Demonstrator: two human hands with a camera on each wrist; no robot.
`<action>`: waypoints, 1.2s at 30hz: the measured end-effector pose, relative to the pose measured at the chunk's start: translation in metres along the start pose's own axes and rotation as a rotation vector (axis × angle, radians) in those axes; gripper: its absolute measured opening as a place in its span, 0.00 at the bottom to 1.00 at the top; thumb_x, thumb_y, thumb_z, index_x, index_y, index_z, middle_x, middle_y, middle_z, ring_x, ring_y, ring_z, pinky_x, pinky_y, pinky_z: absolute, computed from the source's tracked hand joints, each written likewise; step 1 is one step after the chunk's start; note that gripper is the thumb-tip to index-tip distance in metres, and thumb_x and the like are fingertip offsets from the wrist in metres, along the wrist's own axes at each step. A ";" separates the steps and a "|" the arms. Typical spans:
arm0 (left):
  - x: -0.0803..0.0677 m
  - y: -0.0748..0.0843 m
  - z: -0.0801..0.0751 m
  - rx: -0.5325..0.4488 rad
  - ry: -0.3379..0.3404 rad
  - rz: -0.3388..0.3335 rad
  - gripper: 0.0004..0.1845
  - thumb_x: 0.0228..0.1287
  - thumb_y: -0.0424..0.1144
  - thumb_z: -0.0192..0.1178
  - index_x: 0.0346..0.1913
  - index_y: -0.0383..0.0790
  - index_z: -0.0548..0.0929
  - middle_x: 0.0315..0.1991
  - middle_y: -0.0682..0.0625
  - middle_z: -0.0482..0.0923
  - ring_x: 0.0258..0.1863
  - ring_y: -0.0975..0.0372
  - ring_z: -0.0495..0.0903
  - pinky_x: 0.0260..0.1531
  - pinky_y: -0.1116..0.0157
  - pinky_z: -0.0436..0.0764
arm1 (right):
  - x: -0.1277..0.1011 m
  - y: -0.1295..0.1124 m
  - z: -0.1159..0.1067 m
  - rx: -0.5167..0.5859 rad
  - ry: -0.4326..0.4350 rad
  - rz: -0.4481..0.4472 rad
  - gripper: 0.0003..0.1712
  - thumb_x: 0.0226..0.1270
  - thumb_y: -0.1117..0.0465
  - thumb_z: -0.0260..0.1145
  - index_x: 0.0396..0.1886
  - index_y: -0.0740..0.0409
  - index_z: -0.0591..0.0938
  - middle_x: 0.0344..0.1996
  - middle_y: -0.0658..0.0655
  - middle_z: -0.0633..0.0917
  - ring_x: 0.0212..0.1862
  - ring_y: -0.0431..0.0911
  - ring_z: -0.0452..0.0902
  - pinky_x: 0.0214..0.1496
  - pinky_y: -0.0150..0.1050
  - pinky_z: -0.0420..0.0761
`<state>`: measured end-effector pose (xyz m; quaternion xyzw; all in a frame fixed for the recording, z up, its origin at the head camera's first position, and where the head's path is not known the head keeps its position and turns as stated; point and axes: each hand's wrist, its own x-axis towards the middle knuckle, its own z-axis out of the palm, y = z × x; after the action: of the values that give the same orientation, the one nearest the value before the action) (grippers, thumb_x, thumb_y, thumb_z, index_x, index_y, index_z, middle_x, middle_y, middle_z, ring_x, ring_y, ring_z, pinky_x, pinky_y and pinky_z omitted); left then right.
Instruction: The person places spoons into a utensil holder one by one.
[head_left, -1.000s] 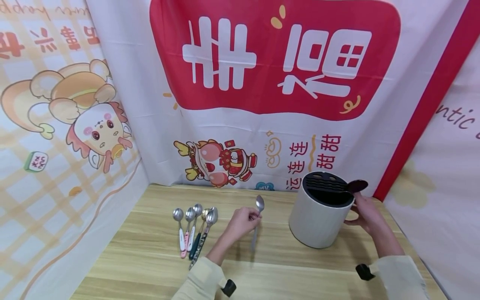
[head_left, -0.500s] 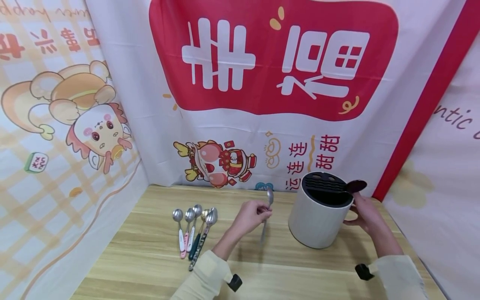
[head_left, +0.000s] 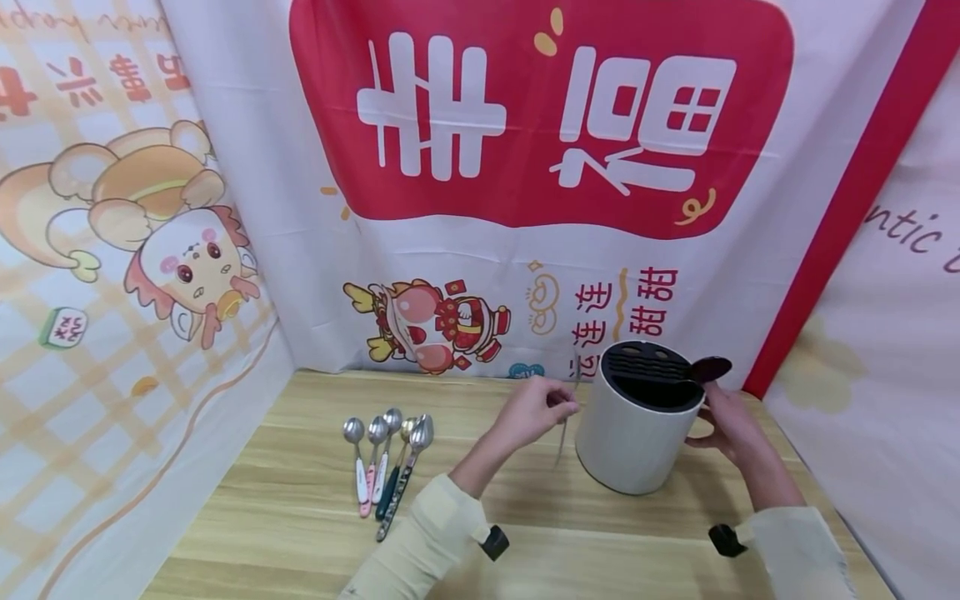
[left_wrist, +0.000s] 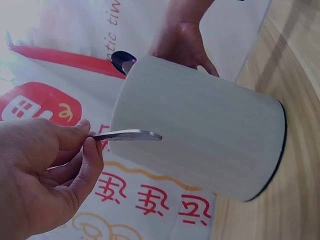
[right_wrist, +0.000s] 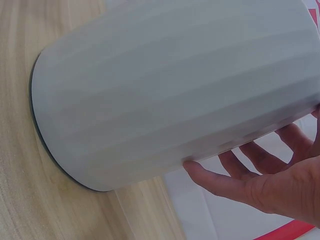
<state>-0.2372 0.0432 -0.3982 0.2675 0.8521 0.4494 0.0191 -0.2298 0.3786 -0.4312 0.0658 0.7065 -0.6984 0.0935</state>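
In the head view my left hand [head_left: 534,410] pinches a metal spoon [left_wrist: 132,135] between thumb and fingertips, just left of the holder. The spoon stands nearly upright, its bowl above the fingers and its handle pointing down. A white cylindrical utensil holder [head_left: 633,446] with a black slotted top [head_left: 648,375] stands on the table. Another spoon, with a dark-looking bowl [head_left: 709,369], leans out of its right side. My right hand [head_left: 738,429] rests on the holder's right wall, fingers spread and fingertips touching it in the right wrist view.
Several spoons [head_left: 386,467] with white, pink, dark green and patterned handles lie together at the left of the wooden table [head_left: 585,546]. A printed cloth [head_left: 450,250] hangs behind the table's back edge, with more cloth on both sides.
My left hand has moved right with the spoon, from mid-table to close beside the holder. The right hand and the holder have stayed in place.
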 end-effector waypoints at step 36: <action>0.064 0.081 0.026 0.098 0.147 0.227 0.10 0.64 0.45 0.67 0.27 0.45 0.84 0.18 0.58 0.75 0.19 0.72 0.70 0.19 0.78 0.68 | 0.001 0.001 0.001 0.001 0.019 -0.023 0.17 0.75 0.32 0.47 0.42 0.29 0.78 0.39 0.30 0.79 0.67 0.55 0.62 0.47 0.56 0.82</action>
<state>-0.2498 0.1299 -0.3377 0.3291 0.8365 0.4249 -0.1073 -0.2309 0.3780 -0.4323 0.0641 0.7078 -0.6991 0.0786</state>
